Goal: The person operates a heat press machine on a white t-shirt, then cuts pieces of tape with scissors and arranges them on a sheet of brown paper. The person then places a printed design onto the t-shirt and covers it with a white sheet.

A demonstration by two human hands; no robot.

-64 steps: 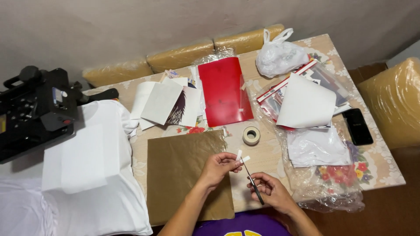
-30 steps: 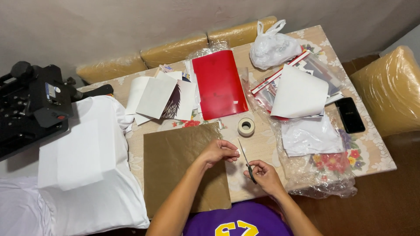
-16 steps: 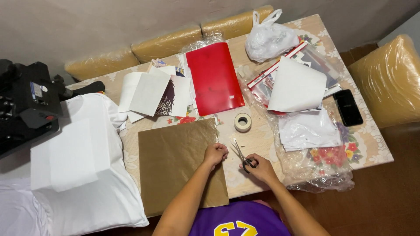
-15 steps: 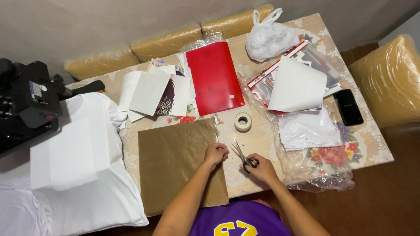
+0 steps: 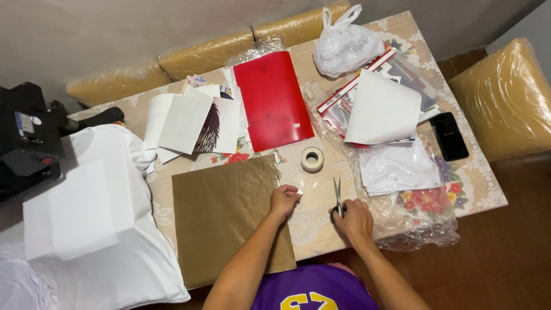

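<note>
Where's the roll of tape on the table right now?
In the head view the roll of tape lies flat near the table's middle, just below the red folder, beyond the scissors in the right hand.

The right hand [image 5: 354,219] came down and laid the scissors [image 5: 337,198] flat on the surface [image 5: 321,221], blades pointing away, while the left hand [image 5: 284,200], which had held a small white piece up by the scissors, dropped beside the brown sheet [image 5: 227,218].
</note>
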